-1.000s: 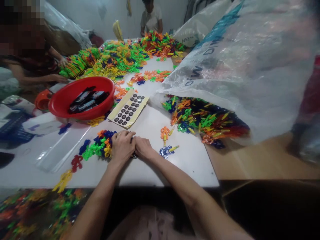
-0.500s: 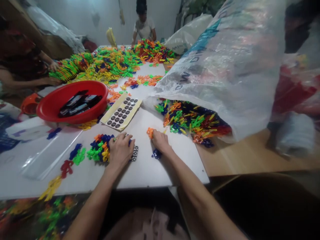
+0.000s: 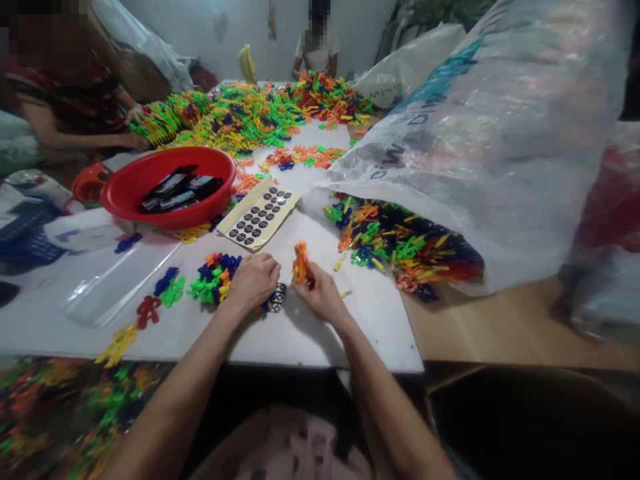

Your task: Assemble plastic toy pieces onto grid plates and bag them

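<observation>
My right hand [image 3: 320, 293] is closed on an orange plastic figure [image 3: 301, 261], held upright above the white tabletop. The figure also shows some yellow, and its lower end is hidden by my fingers. My left hand [image 3: 256, 279] rests with curled fingers at the right side of a small heap of plastic figures [image 3: 210, 283] in green, blue, orange and yellow. What its fingers grip is hidden. From beneath that hand sticks out a black card with ring-shaped holes [image 3: 279, 298], with dark blue plastic beside it.
A sticker sheet [image 3: 260, 215] lies ahead, beside a red basin [image 3: 113, 197] with black packets. At right, a large plastic sack [image 3: 500, 167] spills figures. Clear plastic bags [image 3: 120, 280] and loose figures lie left. Two co-workers sit around a big figure pile [image 3: 240, 120].
The view has swung slightly left. My right hand has raised the orange figure off the table; the dark blue piece under it no longer shows. My left hand's fingers have drawn together.
</observation>
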A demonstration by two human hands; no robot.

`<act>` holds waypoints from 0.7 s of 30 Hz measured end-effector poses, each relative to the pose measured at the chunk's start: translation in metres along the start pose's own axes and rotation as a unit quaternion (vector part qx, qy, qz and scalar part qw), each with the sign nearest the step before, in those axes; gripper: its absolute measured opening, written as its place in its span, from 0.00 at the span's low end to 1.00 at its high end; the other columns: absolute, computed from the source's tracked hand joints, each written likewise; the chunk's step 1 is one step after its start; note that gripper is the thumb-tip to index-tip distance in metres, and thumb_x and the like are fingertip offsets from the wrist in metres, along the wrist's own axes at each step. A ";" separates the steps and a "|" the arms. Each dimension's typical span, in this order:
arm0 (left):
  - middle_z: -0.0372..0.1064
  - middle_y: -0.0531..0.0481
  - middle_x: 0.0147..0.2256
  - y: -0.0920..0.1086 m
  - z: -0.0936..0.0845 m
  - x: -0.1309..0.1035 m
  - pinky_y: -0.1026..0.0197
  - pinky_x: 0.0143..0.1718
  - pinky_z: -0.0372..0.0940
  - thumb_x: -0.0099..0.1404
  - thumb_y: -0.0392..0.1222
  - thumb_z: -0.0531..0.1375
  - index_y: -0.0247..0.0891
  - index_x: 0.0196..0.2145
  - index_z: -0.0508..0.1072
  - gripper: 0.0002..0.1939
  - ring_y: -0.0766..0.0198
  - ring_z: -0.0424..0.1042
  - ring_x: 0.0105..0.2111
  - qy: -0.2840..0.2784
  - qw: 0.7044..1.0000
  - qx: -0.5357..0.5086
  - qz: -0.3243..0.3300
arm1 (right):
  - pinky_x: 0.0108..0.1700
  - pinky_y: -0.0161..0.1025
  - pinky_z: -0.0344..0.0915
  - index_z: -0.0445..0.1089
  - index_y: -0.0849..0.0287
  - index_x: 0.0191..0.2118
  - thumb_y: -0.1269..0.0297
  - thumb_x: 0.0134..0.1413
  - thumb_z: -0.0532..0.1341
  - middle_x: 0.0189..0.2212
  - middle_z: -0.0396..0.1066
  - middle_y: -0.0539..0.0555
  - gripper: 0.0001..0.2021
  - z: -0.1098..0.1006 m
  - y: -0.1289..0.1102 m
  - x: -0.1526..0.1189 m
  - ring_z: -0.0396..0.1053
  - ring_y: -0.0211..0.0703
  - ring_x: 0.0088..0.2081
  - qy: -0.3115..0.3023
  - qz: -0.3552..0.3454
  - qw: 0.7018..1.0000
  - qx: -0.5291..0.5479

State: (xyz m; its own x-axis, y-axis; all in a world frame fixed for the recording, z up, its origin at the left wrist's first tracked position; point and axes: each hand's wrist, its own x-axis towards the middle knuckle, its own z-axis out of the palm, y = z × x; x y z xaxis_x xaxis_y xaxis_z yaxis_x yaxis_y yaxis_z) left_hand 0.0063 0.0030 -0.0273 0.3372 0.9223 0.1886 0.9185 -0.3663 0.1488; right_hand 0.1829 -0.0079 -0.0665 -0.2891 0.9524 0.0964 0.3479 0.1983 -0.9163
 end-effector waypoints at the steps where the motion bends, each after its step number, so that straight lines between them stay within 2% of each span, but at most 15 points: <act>1: 0.72 0.45 0.34 0.000 0.000 0.000 0.55 0.43 0.61 0.67 0.39 0.48 0.38 0.29 0.72 0.15 0.59 0.70 0.38 0.001 1.000 -0.005 0.000 | 0.29 0.32 0.59 0.67 0.61 0.43 0.63 0.51 0.56 0.26 0.68 0.47 0.13 0.012 0.001 -0.010 0.63 0.36 0.25 0.009 0.013 1.000 0.014; 3: 0.72 0.46 0.34 -0.001 0.000 -0.001 0.55 0.44 0.62 0.67 0.38 0.48 0.38 0.29 0.72 0.14 0.59 0.70 0.39 0.001 1.000 -0.013 0.002 | 0.27 0.33 0.58 0.68 0.62 0.38 0.64 0.49 0.56 0.23 0.66 0.47 0.10 0.035 0.009 -0.027 0.61 0.37 0.24 0.021 0.068 0.997 0.034; 5: 0.73 0.46 0.35 -0.004 0.001 0.000 0.55 0.45 0.62 0.66 0.37 0.48 0.38 0.30 0.73 0.14 0.59 0.71 0.40 0.002 1.000 -0.020 0.009 | 0.29 0.34 0.60 0.67 0.62 0.39 0.62 0.51 0.57 0.25 0.68 0.50 0.11 0.053 0.019 -0.036 0.63 0.38 0.25 0.036 0.102 0.992 0.062; 8: 0.73 0.46 0.38 -0.006 0.002 0.001 0.55 0.47 0.62 0.66 0.37 0.49 0.38 0.33 0.74 0.14 0.59 0.71 0.42 0.005 1.000 -0.026 0.017 | 0.33 0.35 0.62 0.65 0.61 0.40 0.60 0.55 0.55 0.30 0.70 0.53 0.11 0.069 0.028 -0.039 0.66 0.41 0.30 0.051 0.058 0.995 0.060; 12: 0.73 0.42 0.42 -0.003 -0.004 -0.002 0.52 0.49 0.62 0.67 0.41 0.49 0.36 0.37 0.75 0.15 0.57 0.71 0.44 0.007 1.000 -0.029 0.008 | 0.35 0.37 0.63 0.63 0.59 0.37 0.67 0.57 0.50 0.33 0.69 0.56 0.07 0.077 0.032 -0.040 0.66 0.43 0.33 0.036 -0.028 0.995 -0.088; 15: 0.67 0.37 0.52 0.005 -0.007 -0.013 0.45 0.57 0.55 0.67 0.50 0.51 0.35 0.43 0.74 0.19 0.50 0.64 0.54 0.016 1.000 -0.012 0.021 | 0.41 0.40 0.63 0.64 0.60 0.39 0.71 0.56 0.49 0.36 0.69 0.59 0.09 0.082 0.033 -0.041 0.66 0.47 0.38 0.009 -0.045 0.978 -0.202; 17: 0.62 0.36 0.57 0.011 -0.006 -0.022 0.39 0.59 0.50 0.64 0.55 0.54 0.37 0.48 0.72 0.23 0.45 0.58 0.58 0.024 0.999 0.019 0.032 | 0.42 0.40 0.63 0.65 0.61 0.43 0.72 0.55 0.50 0.39 0.70 0.60 0.12 0.087 0.030 -0.037 0.66 0.47 0.41 -0.033 -0.043 0.966 -0.252; 19: 0.60 0.36 0.58 0.015 -0.002 -0.029 0.37 0.58 0.49 0.62 0.53 0.56 0.38 0.50 0.71 0.23 0.41 0.56 0.59 0.041 0.998 0.053 0.020 | 0.42 0.40 0.64 0.65 0.63 0.47 0.74 0.55 0.50 0.41 0.70 0.61 0.15 0.091 0.024 -0.029 0.67 0.48 0.42 -0.074 -0.035 0.955 -0.286; 21: 0.61 0.36 0.58 0.014 0.002 -0.031 0.39 0.57 0.51 0.64 0.47 0.55 0.37 0.49 0.72 0.19 0.41 0.57 0.59 0.060 0.995 0.081 0.000 | 0.41 0.40 0.64 0.64 0.64 0.48 0.74 0.57 0.50 0.41 0.71 0.61 0.15 0.088 0.015 -0.020 0.68 0.48 0.40 -0.097 -0.023 0.951 -0.292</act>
State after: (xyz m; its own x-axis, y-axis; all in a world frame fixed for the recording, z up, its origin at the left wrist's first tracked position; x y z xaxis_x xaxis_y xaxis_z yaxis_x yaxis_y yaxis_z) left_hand 0.0090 -0.0309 -0.0329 0.3185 0.8977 0.3043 0.9433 -0.3319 -0.0083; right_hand 0.1156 -0.0442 -0.1168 -0.4554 0.8903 0.0066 0.7502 0.3877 -0.5357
